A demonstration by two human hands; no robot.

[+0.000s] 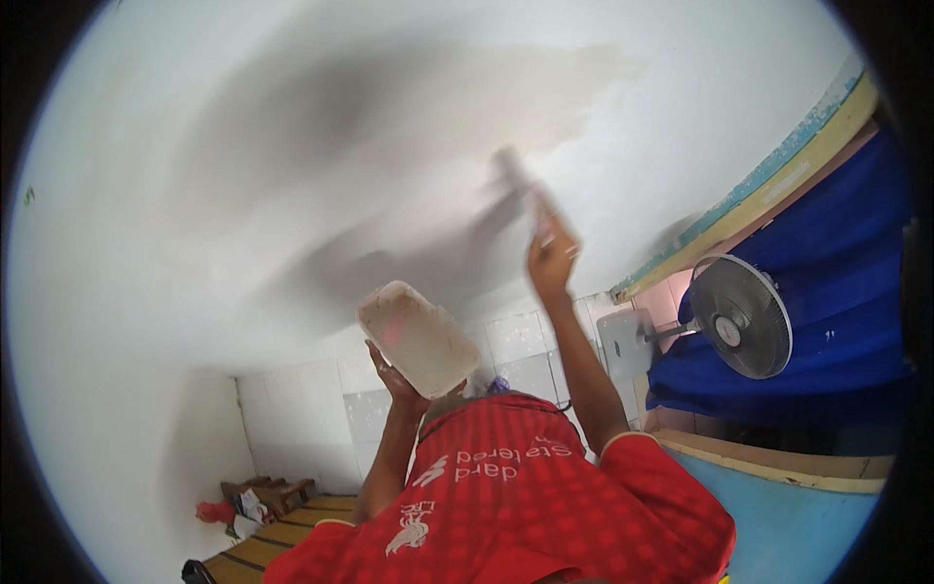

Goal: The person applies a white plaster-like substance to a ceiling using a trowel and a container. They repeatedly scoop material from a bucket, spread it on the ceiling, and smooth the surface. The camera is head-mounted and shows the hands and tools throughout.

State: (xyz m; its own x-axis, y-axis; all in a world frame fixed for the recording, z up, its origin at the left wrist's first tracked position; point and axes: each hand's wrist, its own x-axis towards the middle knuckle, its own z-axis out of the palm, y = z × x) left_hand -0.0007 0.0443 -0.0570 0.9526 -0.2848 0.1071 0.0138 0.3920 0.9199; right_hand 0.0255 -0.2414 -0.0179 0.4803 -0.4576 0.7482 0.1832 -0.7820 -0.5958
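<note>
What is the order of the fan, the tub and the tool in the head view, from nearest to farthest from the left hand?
1. Tub: held in the left hand, touching it.
2. Tool: upper middle, in the raised right hand, blurred.
3. Fan: right side, by the blue curtain.

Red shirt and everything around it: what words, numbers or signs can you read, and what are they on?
Shirt: white lettering and a crest, upside down in this view; I won't copy printed words or name brands.
Fan: a small mark at its hub, too small to read.
Cloth: a tiny white mark, too small to read.
Tub: a pink patch, no readable letters.
Tool: too blurred to tell.
</note>
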